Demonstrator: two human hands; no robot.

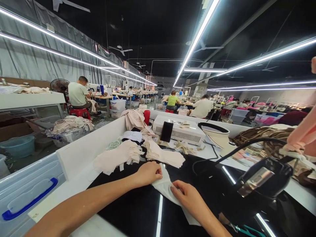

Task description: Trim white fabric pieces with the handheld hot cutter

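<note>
A pale, curved fabric piece lies across the glossy black work surface. My left hand is closed, its thumb and fingers pinching the upper left edge of this piece. Lower down, my right hand grips the right edge between thumb and fingertips. A narrow white strip shows beneath my right hand; whether it belongs to the same piece I cannot tell. Just beyond my hands sit two stacks of cream cut pieces, a left stack and a right stack.
A black machine head with a metal plate stands close on the right, teal-handled scissors below it. Behind the stacks are a phone, a white vented box and a red thread cone. People sit at sewing tables farther back.
</note>
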